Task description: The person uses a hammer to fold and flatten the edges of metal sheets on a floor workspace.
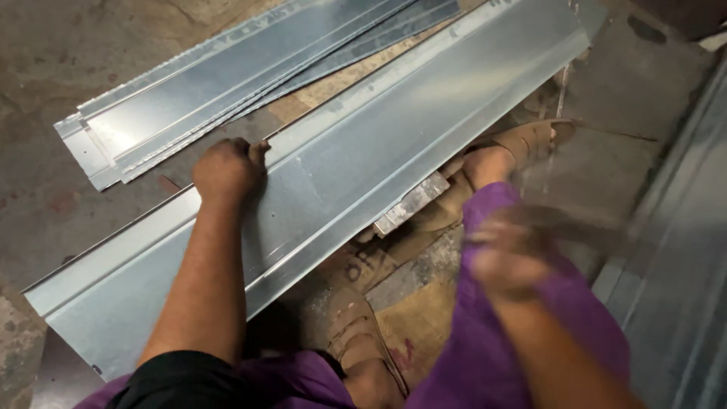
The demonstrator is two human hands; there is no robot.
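Note:
A long bent sheet of galvanized metal (363,151) lies slantwise across the floor in front of me. My left hand (227,170) rests on its far folded edge, fingers curled over the rim and gripping it. My right hand (511,261) is above my purple-clad knee, to the right of the sheet, blurred by motion. It looks closed around a dark, stick-like tool (583,227) that points right; what kind of tool it is cannot be made out.
A stack of similar metal strips (227,76) lies at the upper left. A grey metal bar (413,203) pokes out from under the sheet's near edge. My sandalled feet (530,140) (360,326) stand on sacking (413,310). Another metal panel (681,265) runs along the right.

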